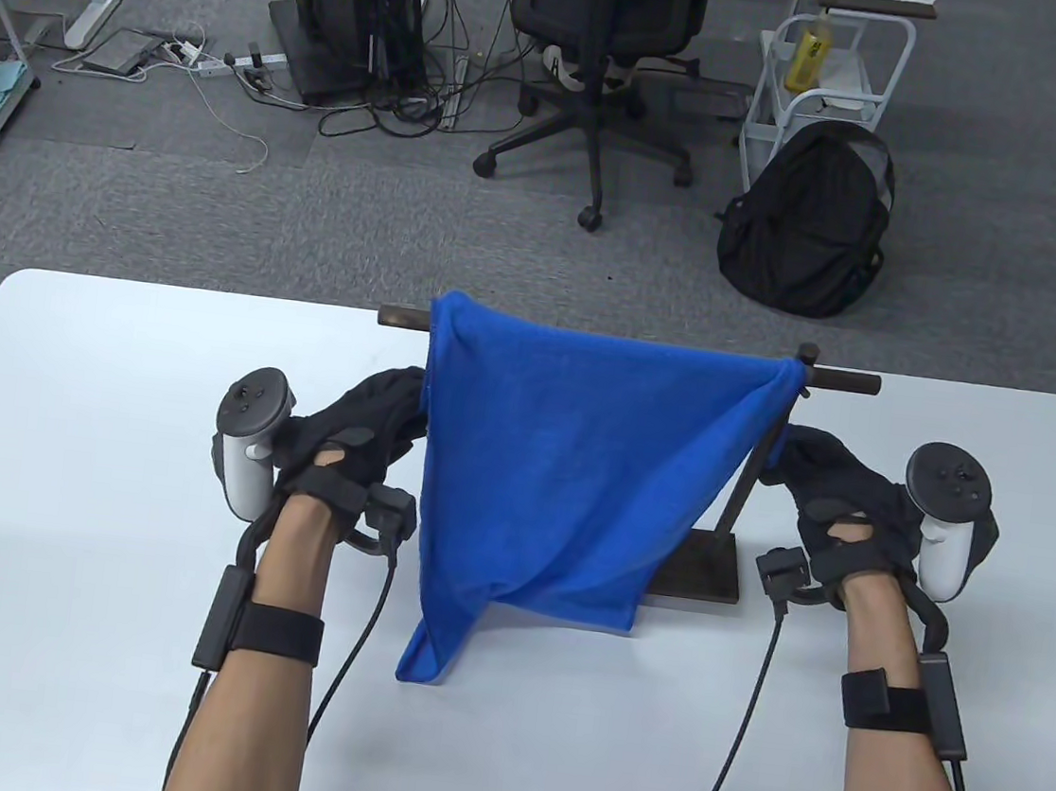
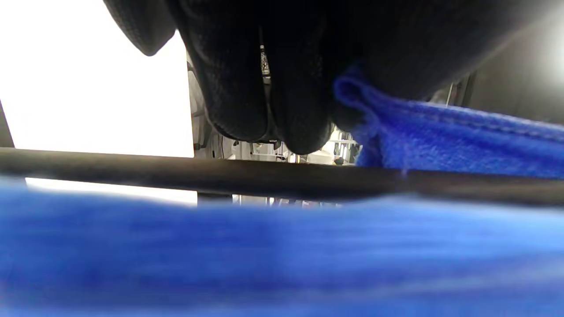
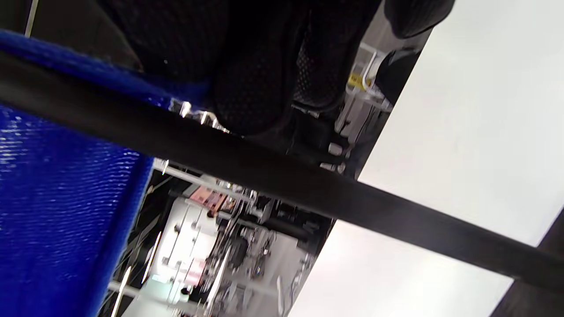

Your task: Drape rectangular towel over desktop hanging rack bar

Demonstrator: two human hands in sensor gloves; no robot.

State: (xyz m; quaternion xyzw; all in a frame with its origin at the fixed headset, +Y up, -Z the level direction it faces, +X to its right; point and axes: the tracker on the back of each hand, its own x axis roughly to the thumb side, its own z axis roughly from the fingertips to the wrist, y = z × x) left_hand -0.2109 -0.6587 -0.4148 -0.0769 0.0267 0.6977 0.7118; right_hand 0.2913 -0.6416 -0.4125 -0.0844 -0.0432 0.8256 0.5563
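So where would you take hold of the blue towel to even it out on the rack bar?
Take the towel by the low corner hanging at the front left, coming from the person's side of the table. That corner droops well below the rest of the hem and hangs free of the bar, the rack base and both hands, so a grip there looks unobstructed.

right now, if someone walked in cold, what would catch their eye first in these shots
The bright blue towel at the table's centre, slung over the dark rack bar with a corner trailing onto the white table. Next, the black-gloved left hand and right hand flanking it, each at a towel edge; the left wrist view shows fingers gripping blue cloth.
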